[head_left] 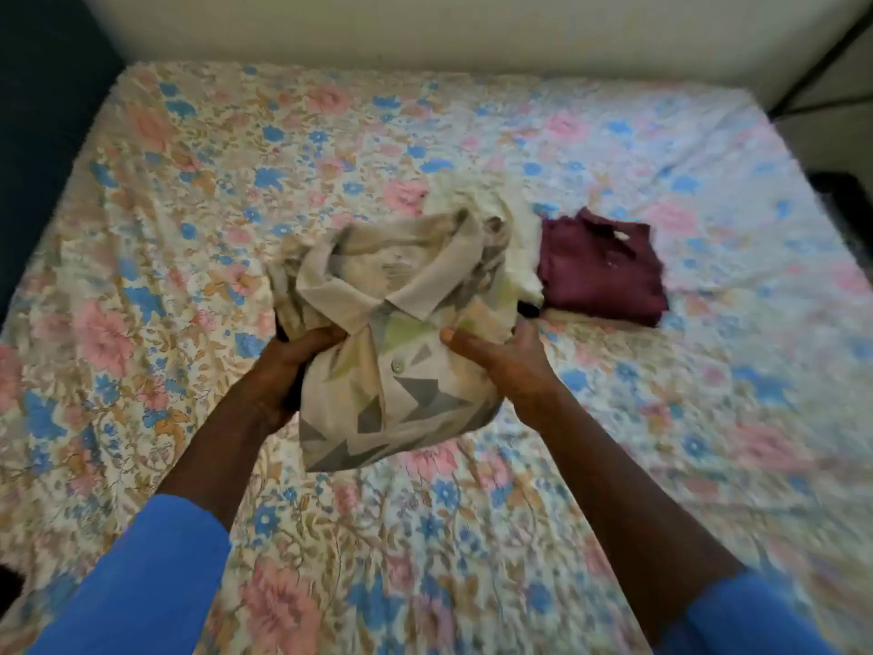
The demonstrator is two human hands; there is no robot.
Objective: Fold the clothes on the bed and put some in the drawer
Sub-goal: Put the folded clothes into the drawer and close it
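A folded cream polo shirt point(397, 361) with grey and pale green triangles lies on the floral bed sheet point(189, 191), collar facing away. My left hand point(288, 366) grips its left side, fingers tucked under the fabric. My right hand point(500, 356) grips its right side, thumb on top. A white garment point(510, 238) sits bunched just behind the shirt. A folded maroon shirt point(600, 271) lies to the right of it. No drawer is in view.
The bed fills most of the view, with a pale wall point(425, 30) behind it. A dark surface point(42, 111) borders the bed's left edge. Something dark point(845, 191) sits at the bed's right edge.
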